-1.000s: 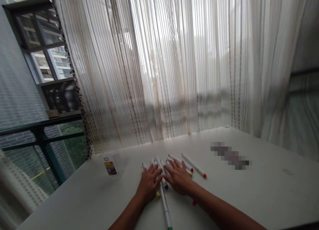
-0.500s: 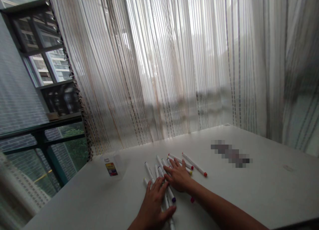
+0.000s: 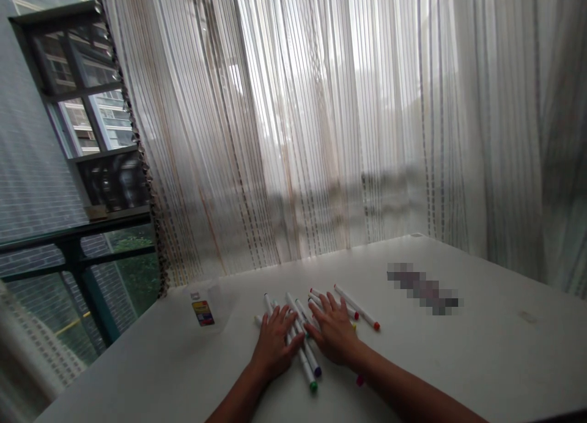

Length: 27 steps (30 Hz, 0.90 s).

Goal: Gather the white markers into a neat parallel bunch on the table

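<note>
Several white marker pens with coloured caps lie loosely spread on the white table (image 3: 151, 374). My left hand (image 3: 276, 337) rests flat with fingers spread over the left part of the pens. Below its thumb, a green-capped marker (image 3: 306, 369) and a purple-capped marker (image 3: 313, 359) stick out toward me. My right hand (image 3: 334, 328) lies spread over the right part, fingers pointing away. Beyond its fingers is an orange-capped marker (image 3: 360, 308), with a red-capped marker (image 3: 356, 315) beside it. A pink cap (image 3: 360, 380) shows under my right forearm. Both palms hide parts of the pens.
A clear plastic box (image 3: 217, 307) with a colourful label stands on the left of the table. A pixelated patch (image 3: 422, 288) covers something at the right. A striped sheer curtain (image 3: 298, 136) hangs along the far edge, with a window and railing at left.
My left hand has moved away from me and slightly left, sliding over the markers, and uncovers the green cap. My right hand has shifted slightly, its fingers more spread.
</note>
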Available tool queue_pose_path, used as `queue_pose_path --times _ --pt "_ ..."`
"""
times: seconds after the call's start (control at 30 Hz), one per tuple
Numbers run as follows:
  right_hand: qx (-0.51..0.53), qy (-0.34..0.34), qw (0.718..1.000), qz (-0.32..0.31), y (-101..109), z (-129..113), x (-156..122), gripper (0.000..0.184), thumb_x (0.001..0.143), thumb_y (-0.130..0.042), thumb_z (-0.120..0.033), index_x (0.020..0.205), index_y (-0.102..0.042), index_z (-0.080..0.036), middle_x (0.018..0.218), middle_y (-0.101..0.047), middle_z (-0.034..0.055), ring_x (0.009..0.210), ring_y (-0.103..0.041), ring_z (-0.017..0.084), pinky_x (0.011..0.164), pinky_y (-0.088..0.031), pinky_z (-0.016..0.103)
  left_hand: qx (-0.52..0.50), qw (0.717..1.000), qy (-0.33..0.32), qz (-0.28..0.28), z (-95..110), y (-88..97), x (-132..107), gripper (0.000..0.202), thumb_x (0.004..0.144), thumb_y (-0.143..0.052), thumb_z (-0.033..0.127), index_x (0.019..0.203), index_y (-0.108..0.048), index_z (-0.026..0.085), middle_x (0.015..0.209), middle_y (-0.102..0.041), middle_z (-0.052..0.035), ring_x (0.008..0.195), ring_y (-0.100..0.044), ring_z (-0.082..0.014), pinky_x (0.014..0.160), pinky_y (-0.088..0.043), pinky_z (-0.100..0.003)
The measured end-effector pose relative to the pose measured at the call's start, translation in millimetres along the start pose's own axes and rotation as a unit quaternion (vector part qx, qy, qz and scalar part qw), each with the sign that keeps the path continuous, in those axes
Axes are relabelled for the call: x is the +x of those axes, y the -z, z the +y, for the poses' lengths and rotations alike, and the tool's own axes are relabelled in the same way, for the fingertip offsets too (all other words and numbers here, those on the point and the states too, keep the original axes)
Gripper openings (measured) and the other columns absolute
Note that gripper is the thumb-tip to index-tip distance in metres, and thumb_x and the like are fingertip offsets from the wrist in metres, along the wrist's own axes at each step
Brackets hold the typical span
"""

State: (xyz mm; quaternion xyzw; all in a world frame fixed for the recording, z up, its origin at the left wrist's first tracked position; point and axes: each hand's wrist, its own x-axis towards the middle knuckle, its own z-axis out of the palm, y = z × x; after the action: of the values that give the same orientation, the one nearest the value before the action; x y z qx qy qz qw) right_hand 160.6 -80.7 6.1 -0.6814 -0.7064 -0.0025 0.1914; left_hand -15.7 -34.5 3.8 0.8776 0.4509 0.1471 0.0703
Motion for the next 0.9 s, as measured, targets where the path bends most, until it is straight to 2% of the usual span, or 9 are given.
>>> queue_pose_path --times 0.13,0.27,0.33,0.43,0.53,0.63,0.73,0.9 --pt "-0.009 -0.044 0.999 -0.010 -4 -2 7 0.063 0.091 -0.026 -0.058 0.138 -0.043 -0.020 0.146 -0.035 0.0172 0.137 -0.022 0.038 0.107 -0.011 0.058 -0.031 0.997 -0.065 0.005 9 -3.8 -4 0.059 0.086 -0.039 0.058 0.132 -0.049 0.022 0.144 -0.042 -0.0123 0.136 -0.034 -0.0298 0.112 -0.019 -0.057" --pt "0.003 -0.022 1.000 -0.010 -2 -2 10 0.062 0.093 -0.021 -0.053 0.137 -0.044 -0.017 0.144 -0.039 0.0176 0.134 -0.030 0.034 0.108 -0.018 0.050 -0.072 0.991 -0.110 0.026 12 -4.7 -8 0.056 0.085 -0.041 0.057 0.127 -0.053 0.021 0.136 -0.051 -0.0128 0.128 -0.044 -0.0283 0.110 -0.029 -0.052" --pt "0.003 -0.004 1.000 -0.012 4 3 9 0.061 0.093 -0.022 -0.053 0.137 -0.044 -0.016 0.143 -0.040 0.0174 0.133 -0.032 0.032 0.108 -0.020 0.047 -0.077 0.991 -0.100 0.042 11 -2.5 -6 0.056 0.085 -0.041 0.057 0.125 -0.055 0.021 0.135 -0.052 -0.0131 0.129 -0.044 -0.0288 0.110 -0.030 -0.051" --pt "-0.013 -0.005 1.000 -0.021 15 18 8 0.063 0.091 -0.026 -0.056 0.138 -0.043 -0.017 0.145 -0.038 0.0176 0.135 -0.028 0.033 0.108 -0.017 0.049 -0.052 0.996 -0.054 0.050 7 1.4 1 0.060 0.084 -0.040 0.060 0.127 -0.054 0.020 0.141 -0.046 -0.0136 0.135 -0.034 -0.0313 0.111 -0.025 -0.053" --pt "-0.029 -0.028 0.998 -0.046 22 33 7 0.069 0.089 -0.024 -0.063 0.139 -0.041 -0.018 0.148 -0.031 0.0175 0.137 -0.023 0.035 0.108 -0.015 0.053 -0.024 0.999 0.011 0.021 4 2.8 9 0.064 0.084 -0.037 0.060 0.133 -0.049 0.020 0.147 -0.037 -0.0136 0.139 -0.026 -0.0332 0.112 -0.020 -0.054" --pt "-0.023 -0.043 0.996 -0.074 26 38 4 0.072 0.087 -0.024 -0.067 0.140 -0.039 -0.020 0.150 -0.026 0.0168 0.137 -0.022 0.035 0.108 -0.016 0.053 -0.015 0.998 0.059 -0.009 4 2.3 14 0.066 0.086 -0.033 0.059 0.137 -0.043 0.018 0.149 -0.033 -0.0150 0.141 -0.022 -0.0322 0.113 -0.019 -0.052" --pt "0.003 -0.035 0.995 -0.091 28 32 -3 0.071 0.087 -0.025 -0.066 0.142 -0.036 -0.021 0.151 -0.025 0.0160 0.138 -0.021 0.035 0.108 -0.017 0.052 -0.023 0.998 0.051 -0.021 4 2.4 8 0.068 0.086 -0.031 0.061 0.138 -0.041 0.018 0.150 -0.031 -0.0144 0.141 -0.021 -0.0302 0.114 -0.019 -0.048" --pt "0.021 -0.009 0.993 -0.118 33 15 -21 0.071 0.087 -0.034 -0.062 0.144 -0.032 -0.019 0.152 -0.022 0.0170 0.139 -0.018 0.034 0.109 -0.019 0.050 -0.044 0.999 -0.002 -0.002 6 1.8 -19 0.069 0.086 -0.031 0.063 0.136 -0.045 0.019 0.149 -0.035 -0.0125 0.139 -0.028 -0.0281 0.114 -0.021 -0.048"
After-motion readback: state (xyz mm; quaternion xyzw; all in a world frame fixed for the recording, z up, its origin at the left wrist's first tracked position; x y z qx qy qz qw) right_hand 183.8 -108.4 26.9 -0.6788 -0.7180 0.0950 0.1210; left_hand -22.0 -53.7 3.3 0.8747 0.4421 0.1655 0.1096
